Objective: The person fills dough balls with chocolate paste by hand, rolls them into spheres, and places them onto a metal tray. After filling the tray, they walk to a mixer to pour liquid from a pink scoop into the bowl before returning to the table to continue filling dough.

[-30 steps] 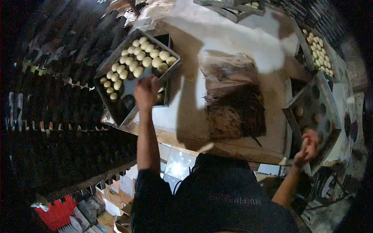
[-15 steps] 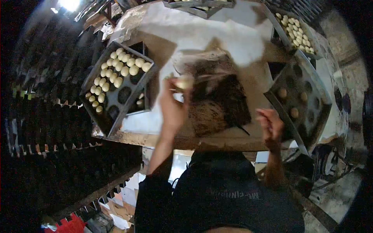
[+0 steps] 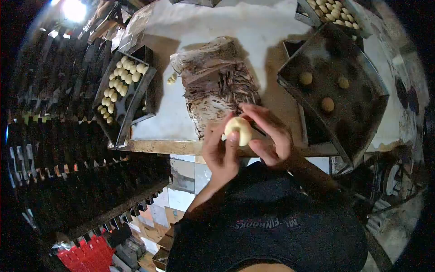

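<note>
My left hand (image 3: 221,147) grips a pale dough ball (image 3: 244,128) in front of my chest, near the table's front edge. Its thumb presses into the ball, leaving a hollow. My right hand (image 3: 272,136) is just to the right of the ball, fingers curved and apart, with the fingertips and thumb close to the dough. Beyond both hands, a dark brown, rough-textured mass (image 3: 217,84) lies on the table, lighter at its near and far ends. A small pale scrap (image 3: 171,79) sits at its left side.
A metal tray (image 3: 152,86) with rows of pale dough balls stands at the left. On the right, a larger dark tray (image 3: 358,131) holds three brownish balls (image 3: 327,104). Another filled tray (image 3: 312,18) is at the far right. Dark racks (image 3: 54,149) line the left side.
My left hand has brought the dough ball right and nearer my body. My right hand has come left to meet it. The view has shifted, with the right tray now appearing closer.
</note>
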Action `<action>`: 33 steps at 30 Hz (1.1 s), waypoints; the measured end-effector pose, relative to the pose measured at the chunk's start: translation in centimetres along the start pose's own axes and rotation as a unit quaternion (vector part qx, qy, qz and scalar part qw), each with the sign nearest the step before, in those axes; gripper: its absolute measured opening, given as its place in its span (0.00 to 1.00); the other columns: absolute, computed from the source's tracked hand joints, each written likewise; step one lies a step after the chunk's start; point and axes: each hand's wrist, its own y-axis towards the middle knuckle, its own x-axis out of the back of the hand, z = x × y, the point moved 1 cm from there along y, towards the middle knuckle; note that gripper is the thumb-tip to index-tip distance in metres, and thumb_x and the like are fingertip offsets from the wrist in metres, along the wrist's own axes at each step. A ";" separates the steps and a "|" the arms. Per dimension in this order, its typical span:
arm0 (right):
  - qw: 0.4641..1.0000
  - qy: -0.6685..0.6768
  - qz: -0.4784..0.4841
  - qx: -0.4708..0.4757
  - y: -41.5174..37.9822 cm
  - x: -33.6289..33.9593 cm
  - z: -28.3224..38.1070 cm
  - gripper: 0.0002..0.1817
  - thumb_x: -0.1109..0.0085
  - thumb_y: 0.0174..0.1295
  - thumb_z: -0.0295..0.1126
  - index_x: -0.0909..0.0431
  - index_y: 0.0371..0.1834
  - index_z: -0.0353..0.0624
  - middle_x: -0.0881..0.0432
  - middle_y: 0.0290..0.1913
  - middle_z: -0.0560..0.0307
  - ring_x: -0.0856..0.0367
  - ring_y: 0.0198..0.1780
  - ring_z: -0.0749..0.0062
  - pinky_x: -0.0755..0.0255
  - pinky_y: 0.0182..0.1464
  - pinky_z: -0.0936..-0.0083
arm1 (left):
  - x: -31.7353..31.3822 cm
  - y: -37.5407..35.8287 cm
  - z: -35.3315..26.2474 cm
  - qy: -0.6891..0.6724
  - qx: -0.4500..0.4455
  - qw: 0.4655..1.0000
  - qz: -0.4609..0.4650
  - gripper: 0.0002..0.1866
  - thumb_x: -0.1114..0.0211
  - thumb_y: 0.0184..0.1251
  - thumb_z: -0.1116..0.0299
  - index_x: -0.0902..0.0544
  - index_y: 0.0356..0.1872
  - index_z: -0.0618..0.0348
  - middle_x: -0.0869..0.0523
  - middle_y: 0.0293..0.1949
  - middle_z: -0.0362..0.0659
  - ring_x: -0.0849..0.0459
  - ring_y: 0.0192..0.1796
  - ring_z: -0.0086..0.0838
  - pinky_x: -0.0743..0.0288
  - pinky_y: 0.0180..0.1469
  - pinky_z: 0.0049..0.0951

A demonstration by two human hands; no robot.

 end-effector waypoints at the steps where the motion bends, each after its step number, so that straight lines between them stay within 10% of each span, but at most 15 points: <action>1: 0.999 0.028 -0.020 -0.017 -0.5 -0.4 0.1 0.17 0.44 0.64 0.29 0.24 0.55 0.36 0.22 0.54 0.45 0.21 0.55 0.62 0.28 0.55 0.73 | 0.1 -0.8 0.1 0.062 -0.068 0.996 0.022 0.20 0.35 0.65 0.67 0.20 0.56 0.66 0.20 0.42 0.45 0.27 0.41 0.26 0.32 0.45 0.25; 3: 0.991 0.077 -0.094 -0.054 -1.5 -1.9 0.8 0.15 0.44 0.64 0.28 0.23 0.52 0.35 0.19 0.45 0.47 0.18 0.47 0.64 0.27 0.50 0.76 | -0.6 -3.1 0.8 0.094 -0.122 0.988 -0.010 0.25 0.35 0.65 0.62 0.23 0.58 0.68 0.22 0.47 0.48 0.28 0.50 0.34 0.34 0.54 0.33; 7: 0.984 -0.012 -0.175 0.006 -2.9 -6.5 0.9 0.07 0.47 0.65 0.27 0.22 0.43 0.37 0.19 0.32 0.51 0.19 0.33 0.71 0.27 0.38 0.78 | 0.7 -3.6 -0.6 -0.150 0.080 0.978 0.124 0.31 0.41 0.69 0.59 0.34 0.65 0.72 0.23 0.55 0.52 0.32 0.66 0.38 0.40 0.67 0.34; 10: 0.995 -0.011 -0.096 -0.019 -2.1 -10.3 -1.0 0.08 0.49 0.68 0.31 0.22 0.39 0.40 0.22 0.27 0.50 0.21 0.27 0.60 0.30 0.31 0.70 | 5.4 -5.1 -0.7 -0.034 0.115 0.990 0.078 0.20 0.44 0.74 0.62 0.24 0.54 0.72 0.18 0.49 0.50 0.21 0.49 0.28 0.29 0.51 0.26; 15: 0.996 -0.070 0.005 0.049 -3.2 -19.4 -2.0 0.15 0.56 0.72 0.40 0.26 0.44 0.39 0.28 0.43 0.41 0.28 0.46 0.47 0.37 0.56 0.53 | 14.6 -10.1 1.8 -0.347 0.291 0.882 -0.128 0.15 0.40 0.72 0.63 0.20 0.48 0.66 0.15 0.41 0.44 0.18 0.44 0.24 0.24 0.49 0.27; 17: 0.967 -0.180 -0.042 0.178 -5.8 -23.5 -2.7 0.15 0.62 0.75 0.38 0.29 0.52 0.41 0.24 0.44 0.46 0.25 0.48 0.57 0.36 0.58 0.56 | 16.1 -12.7 3.9 -0.305 0.328 0.889 -0.096 0.16 0.41 0.72 0.62 0.21 0.48 0.67 0.16 0.44 0.46 0.17 0.44 0.28 0.22 0.51 0.28; 22: 0.990 -0.050 0.045 -0.128 -7.7 -20.3 -2.1 0.10 0.50 0.70 0.35 0.25 0.40 0.38 0.19 0.36 0.47 0.20 0.40 0.54 0.29 0.46 0.64 | 18.4 -15.1 6.4 -0.543 0.391 0.743 -0.002 0.23 0.42 0.72 0.60 0.27 0.57 0.72 0.20 0.54 0.54 0.17 0.54 0.39 0.14 0.46 0.27; 25: 0.920 -0.353 -0.166 -0.031 -9.9 -15.2 -12.0 0.11 0.45 0.63 0.35 0.25 0.31 0.37 0.20 0.32 0.42 0.19 0.38 0.47 0.26 0.39 0.59 | 19.3 -14.4 7.0 -0.503 0.402 0.765 0.035 0.24 0.42 0.71 0.61 0.29 0.58 0.73 0.20 0.54 0.55 0.18 0.55 0.40 0.17 0.55 0.34; 27: 0.858 -0.491 0.012 -0.151 -9.4 -9.8 -12.9 0.08 0.48 0.55 0.26 0.27 0.36 0.34 0.22 0.30 0.39 0.22 0.36 0.42 0.27 0.35 0.55 | 18.8 -12.9 6.3 -0.465 0.382 0.799 0.015 0.22 0.41 0.71 0.62 0.26 0.54 0.74 0.19 0.52 0.53 0.17 0.53 0.37 0.17 0.53 0.31; 33: 0.837 -0.474 0.138 -0.238 -6.0 -7.7 -15.5 0.13 0.54 0.50 0.19 0.30 0.40 0.31 0.26 0.30 0.34 0.25 0.33 0.36 0.32 0.33 0.48 | 17.2 -7.4 7.5 -0.392 0.361 0.846 -0.009 0.25 0.40 0.69 0.60 0.27 0.58 0.70 0.20 0.55 0.52 0.21 0.58 0.36 0.27 0.62 0.35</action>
